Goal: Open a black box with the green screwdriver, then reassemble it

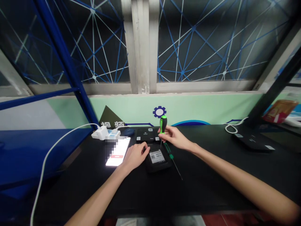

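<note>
My right hand (173, 137) pinches a green-and-black handled screwdriver (163, 125) upright, its thin shaft pointing down over the back edge of a black rectangular device with a white label (156, 156). My left hand (134, 155) rests with curled fingers at that device's left edge, holding nothing visible. A second green-handled screwdriver (168, 150) lies on the black table (141, 194), its shaft running down and right beside the device. A lit smartphone (117, 151) lies left of my left hand.
Behind the hands lies another flat black device (145, 135), beside a blue computer mouse (129, 132) and a white power strip (110, 133) with a plugged-in charger. A white cable (50, 157) runs off the table's left side. A black pad (254, 141) lies at right.
</note>
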Available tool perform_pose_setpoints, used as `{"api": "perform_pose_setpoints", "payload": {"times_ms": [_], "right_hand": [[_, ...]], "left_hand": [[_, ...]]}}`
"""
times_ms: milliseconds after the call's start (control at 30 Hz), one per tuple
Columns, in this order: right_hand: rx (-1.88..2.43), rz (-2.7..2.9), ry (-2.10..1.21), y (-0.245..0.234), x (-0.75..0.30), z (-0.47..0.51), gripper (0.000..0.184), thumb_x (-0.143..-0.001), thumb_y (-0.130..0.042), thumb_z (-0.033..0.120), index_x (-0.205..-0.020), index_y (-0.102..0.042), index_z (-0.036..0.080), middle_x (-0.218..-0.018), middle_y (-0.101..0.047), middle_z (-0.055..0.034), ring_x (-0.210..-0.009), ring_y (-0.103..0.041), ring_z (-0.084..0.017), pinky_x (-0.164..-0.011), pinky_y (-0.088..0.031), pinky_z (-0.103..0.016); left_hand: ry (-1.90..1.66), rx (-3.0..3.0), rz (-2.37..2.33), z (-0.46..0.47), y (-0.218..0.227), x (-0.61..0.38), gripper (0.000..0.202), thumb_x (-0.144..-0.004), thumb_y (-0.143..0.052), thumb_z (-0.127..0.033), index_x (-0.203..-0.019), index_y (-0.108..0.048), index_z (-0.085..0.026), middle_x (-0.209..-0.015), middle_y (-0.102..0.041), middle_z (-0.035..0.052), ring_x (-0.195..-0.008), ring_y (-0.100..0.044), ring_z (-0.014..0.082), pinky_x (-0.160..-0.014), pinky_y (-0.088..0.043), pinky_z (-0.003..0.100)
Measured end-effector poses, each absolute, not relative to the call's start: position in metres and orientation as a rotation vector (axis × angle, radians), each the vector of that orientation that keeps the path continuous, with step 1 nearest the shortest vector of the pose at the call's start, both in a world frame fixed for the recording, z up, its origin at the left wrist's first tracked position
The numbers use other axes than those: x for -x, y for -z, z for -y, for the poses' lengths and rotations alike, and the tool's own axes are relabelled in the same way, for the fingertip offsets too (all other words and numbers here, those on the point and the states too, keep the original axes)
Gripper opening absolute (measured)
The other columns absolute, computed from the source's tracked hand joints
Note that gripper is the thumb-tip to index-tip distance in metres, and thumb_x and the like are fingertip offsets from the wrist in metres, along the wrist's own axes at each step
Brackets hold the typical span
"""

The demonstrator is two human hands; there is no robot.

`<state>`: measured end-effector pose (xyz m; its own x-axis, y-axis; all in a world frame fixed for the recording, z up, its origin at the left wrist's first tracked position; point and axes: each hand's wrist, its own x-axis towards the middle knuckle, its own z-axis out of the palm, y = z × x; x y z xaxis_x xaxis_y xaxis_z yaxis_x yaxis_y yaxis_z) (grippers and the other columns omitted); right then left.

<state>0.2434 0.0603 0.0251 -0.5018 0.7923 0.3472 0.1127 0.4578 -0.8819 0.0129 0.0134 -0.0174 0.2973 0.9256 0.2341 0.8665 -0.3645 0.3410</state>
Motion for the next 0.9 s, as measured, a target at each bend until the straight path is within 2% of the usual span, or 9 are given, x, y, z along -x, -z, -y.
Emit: {"api": "perform_pose_setpoints", "payload": {"times_ms": [167,267,467,600,733,900], "right_hand": [[0.738,1.645,-1.131,0.003,-0.242,-0.056,0.033,-0.072,-0.081,0.037,-0.089,-0.058,0.020,-0.073,-0.064,0.0020,-0.060,-0.062,-0.013,-0.061,-0.055,-0.028],[0.749,1.554,-1.166,0.015,-0.238,-0.055,0.032,-0.071,-0.082,0.038,-0.080,-0.056,0.020,-0.071,-0.065,0.0013,-0.060,-0.063,-0.014,-0.060,-0.056,-0.028],[0.763,1.541,-1.109,0.025,-0.234,-0.055,0.026,-0.073,-0.080,0.036,-0.081,-0.063,0.018,-0.074,-0.067,-0.0015,-0.063,-0.063,-0.014,-0.058,-0.054,-0.026],[0.789,1.566,-1.056,0.024,-0.235,-0.053,0.024,-0.075,-0.079,0.037,-0.080,-0.064,0.018,-0.074,-0.068,-0.0017,-0.065,-0.064,-0.015,-0.058,-0.052,-0.026],[0.795,1.617,-1.039,0.022,-0.236,-0.052,0.024,-0.080,-0.074,0.040,-0.085,-0.066,0.017,-0.080,-0.071,-0.0045,-0.074,-0.068,-0.018,-0.062,-0.051,-0.027],[0.772,1.682,-1.032,0.020,-0.236,-0.049,0.027,-0.085,-0.068,0.042,-0.089,-0.067,0.016,-0.085,-0.074,-0.0073,-0.077,-0.068,-0.018,-0.064,-0.051,-0.027]], "left_hand": [[-0.585,-2.391,-1.678,-0.014,0.016,-0.013,0.029,-0.097,-0.040,-0.042,-0.085,-0.059,-0.024,-0.067,-0.063,-0.0013,-0.063,-0.061,0.0179,-0.054,-0.030,0.026],[-0.578,-2.394,-1.649,-0.014,0.015,-0.011,0.029,-0.097,-0.040,-0.042,-0.086,-0.060,-0.024,-0.064,-0.061,-0.0022,-0.061,-0.060,0.0172,-0.055,-0.031,0.025],[-0.571,-2.416,-1.573,-0.013,0.012,-0.007,0.029,-0.098,-0.040,-0.044,-0.089,-0.061,-0.026,-0.060,-0.058,-0.0043,-0.058,-0.058,0.0163,-0.054,-0.029,0.025],[-0.577,-2.412,-1.556,-0.013,0.013,-0.006,0.028,-0.095,-0.045,-0.049,-0.099,-0.060,-0.026,-0.060,-0.057,-0.0051,-0.059,-0.057,0.0166,-0.055,-0.030,0.025],[-0.559,-2.391,-1.532,-0.013,0.014,-0.005,0.033,-0.092,-0.048,-0.054,-0.102,-0.061,-0.025,-0.061,-0.058,-0.0049,-0.059,-0.057,0.0165,-0.055,-0.030,0.025],[-0.560,-2.393,-1.522,-0.015,0.015,-0.004,0.031,-0.093,-0.046,-0.051,-0.105,-0.060,-0.025,-0.062,-0.057,-0.0048,-0.061,-0.057,0.0162,-0.056,-0.031,0.025]]}}
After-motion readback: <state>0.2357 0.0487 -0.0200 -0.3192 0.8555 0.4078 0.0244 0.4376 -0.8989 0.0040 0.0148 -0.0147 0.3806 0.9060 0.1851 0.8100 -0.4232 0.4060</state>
